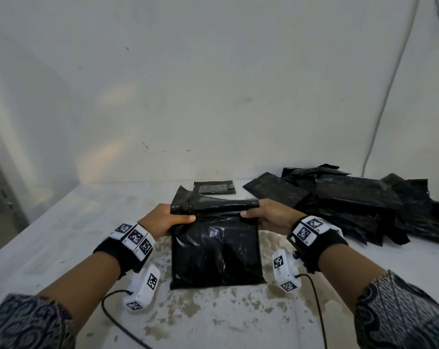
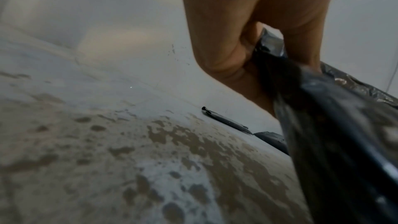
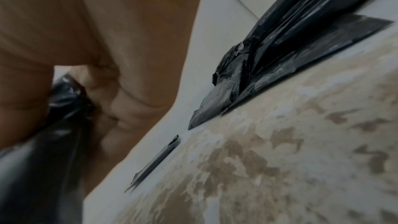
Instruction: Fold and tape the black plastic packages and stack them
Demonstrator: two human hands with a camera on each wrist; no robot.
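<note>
A black plastic package [image 1: 214, 250] lies in front of me on the white table [image 1: 62, 222], its far flap rolled over toward me. My left hand [image 1: 174, 219] pinches the rolled flap at its left end, thumb on top. My right hand [image 1: 254, 214] pinches the right end the same way. In the left wrist view the fingers [image 2: 226, 60] curl round the black plastic [image 2: 336, 134]. The right wrist view shows the fingers [image 3: 120, 101] closed on the plastic [image 3: 64, 101]. A small flat folded package [image 1: 214, 187] lies behind, near the wall.
A loose heap of black plastic packages [image 1: 351, 205] covers the table's right rear, also seen as the heap [image 3: 290, 48] in the right wrist view. Worn brown patches mark the table top [image 1: 200, 306]. Cables [image 1: 117, 321] trail from the wrist cameras. A white wall [image 1: 213, 84] stands behind.
</note>
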